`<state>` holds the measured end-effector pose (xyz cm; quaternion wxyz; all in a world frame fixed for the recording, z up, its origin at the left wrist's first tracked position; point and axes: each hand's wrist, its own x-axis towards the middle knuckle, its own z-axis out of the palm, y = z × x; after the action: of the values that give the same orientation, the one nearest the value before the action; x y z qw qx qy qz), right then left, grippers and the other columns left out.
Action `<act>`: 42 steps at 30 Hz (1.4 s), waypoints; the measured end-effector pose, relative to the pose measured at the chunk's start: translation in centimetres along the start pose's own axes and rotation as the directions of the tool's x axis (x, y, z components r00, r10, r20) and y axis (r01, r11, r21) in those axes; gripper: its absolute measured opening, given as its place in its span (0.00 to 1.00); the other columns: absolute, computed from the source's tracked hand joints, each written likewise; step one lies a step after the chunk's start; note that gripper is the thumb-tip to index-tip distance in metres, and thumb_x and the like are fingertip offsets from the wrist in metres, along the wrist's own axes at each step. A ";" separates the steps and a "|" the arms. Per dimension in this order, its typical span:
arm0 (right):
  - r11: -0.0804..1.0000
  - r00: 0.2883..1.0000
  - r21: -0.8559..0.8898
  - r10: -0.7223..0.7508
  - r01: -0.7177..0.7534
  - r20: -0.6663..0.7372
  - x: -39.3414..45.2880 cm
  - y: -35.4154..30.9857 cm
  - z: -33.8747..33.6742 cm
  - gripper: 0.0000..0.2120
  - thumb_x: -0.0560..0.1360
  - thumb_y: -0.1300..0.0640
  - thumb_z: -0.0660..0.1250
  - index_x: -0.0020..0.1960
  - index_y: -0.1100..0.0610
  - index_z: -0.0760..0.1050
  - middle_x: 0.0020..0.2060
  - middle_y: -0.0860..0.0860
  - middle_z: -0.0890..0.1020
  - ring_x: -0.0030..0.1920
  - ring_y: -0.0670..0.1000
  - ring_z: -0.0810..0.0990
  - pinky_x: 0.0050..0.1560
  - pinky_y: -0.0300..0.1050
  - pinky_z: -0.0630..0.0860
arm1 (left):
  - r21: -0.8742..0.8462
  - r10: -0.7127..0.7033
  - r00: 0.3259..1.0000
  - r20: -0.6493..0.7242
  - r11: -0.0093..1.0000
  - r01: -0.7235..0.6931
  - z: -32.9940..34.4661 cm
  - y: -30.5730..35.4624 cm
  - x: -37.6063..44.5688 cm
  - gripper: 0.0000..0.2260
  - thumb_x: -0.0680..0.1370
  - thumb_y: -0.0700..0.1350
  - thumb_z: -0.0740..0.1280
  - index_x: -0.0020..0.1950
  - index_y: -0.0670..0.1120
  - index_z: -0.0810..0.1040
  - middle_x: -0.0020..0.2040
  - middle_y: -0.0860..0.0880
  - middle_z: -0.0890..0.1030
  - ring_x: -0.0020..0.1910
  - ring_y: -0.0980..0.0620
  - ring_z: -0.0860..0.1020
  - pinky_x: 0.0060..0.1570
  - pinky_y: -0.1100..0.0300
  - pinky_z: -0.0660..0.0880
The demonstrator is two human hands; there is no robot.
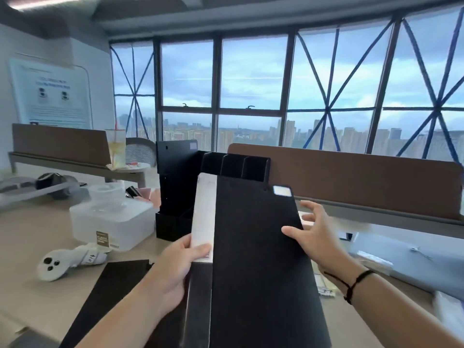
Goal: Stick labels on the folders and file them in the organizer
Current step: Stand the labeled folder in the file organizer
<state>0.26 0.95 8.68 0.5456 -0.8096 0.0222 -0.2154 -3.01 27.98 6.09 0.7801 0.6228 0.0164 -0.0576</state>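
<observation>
In the centre of the frame we hold a black folder (261, 259) upright, raised above the desk (32, 237). Our left hand (173, 270) grips its white spine at the lower left, with the thumb curled across the spine. Our right hand (316, 234) is on the right edge of the folder, the thumb pressed flat on the cover and the other fingers spread and blurred behind the edge. A white label (281, 190) sits in the upper right corner of the folder. Behind the top of the folder stands the black organizer (236, 164), and one more folder (175, 167) already stands in its left part. At the lower left another black folder (113, 292) lies flat on the desk. At the left we see a clear box (110, 224) and a white controller (62, 262).
</observation>
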 end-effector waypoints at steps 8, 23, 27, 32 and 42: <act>0.869 0.903 -0.398 -0.115 0.294 0.414 2.1 -4.3 11.9 0.39 0.73 0.33 0.66 0.78 0.41 0.55 0.80 0.46 0.45 0.80 0.52 0.48 0.77 0.58 0.54 | -0.054 0.265 0.928 -0.263 0.956 -0.288 -4.9 6.1 4.9 0.09 0.79 0.37 0.67 0.57 0.46 0.81 0.49 0.41 0.85 0.45 0.43 0.83 0.44 0.51 0.79; 0.932 0.779 -0.041 -0.277 0.361 0.562 10.9 -7.9 29.0 0.39 0.76 0.42 0.68 0.80 0.45 0.51 0.77 0.48 0.65 0.77 0.50 0.63 0.75 0.50 0.64 | 0.421 0.679 0.556 -0.479 0.734 -0.534 -7.4 13.7 19.7 0.11 0.80 0.42 0.63 0.62 0.44 0.69 0.54 0.47 0.77 0.51 0.46 0.76 0.41 0.61 0.69; 0.941 0.767 -0.010 -0.269 0.338 0.582 12.3 -6.2 30.7 0.39 0.77 0.44 0.67 0.80 0.42 0.48 0.80 0.44 0.56 0.78 0.49 0.58 0.76 0.48 0.62 | 0.480 0.710 0.486 -0.510 0.704 -0.524 -7.8 11.8 21.6 0.12 0.82 0.43 0.62 0.63 0.42 0.67 0.54 0.47 0.76 0.51 0.46 0.75 0.45 0.62 0.67; 0.924 0.769 0.072 -0.355 0.377 0.531 11.8 -4.5 32.9 0.38 0.78 0.48 0.68 0.80 0.41 0.50 0.80 0.43 0.52 0.78 0.39 0.52 0.74 0.35 0.56 | 0.478 0.734 0.406 -0.544 0.669 -0.569 -9.4 10.1 22.0 0.12 0.82 0.42 0.62 0.63 0.39 0.68 0.51 0.48 0.75 0.50 0.48 0.75 0.47 0.61 0.69; 0.858 0.751 0.068 -0.481 0.509 0.453 10.4 -3.3 33.3 0.36 0.79 0.50 0.66 0.80 0.39 0.49 0.79 0.36 0.49 0.67 0.44 0.59 0.49 0.16 0.61 | 0.521 0.783 0.332 -0.526 0.605 -0.603 -9.9 8.6 20.6 0.15 0.82 0.45 0.63 0.67 0.43 0.66 0.60 0.46 0.75 0.56 0.51 0.76 0.56 0.56 0.77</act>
<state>21.48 28.49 4.60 0.4343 -0.8295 -0.3146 -0.1558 18.89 38.02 10.24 0.5759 0.6232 0.0414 0.5274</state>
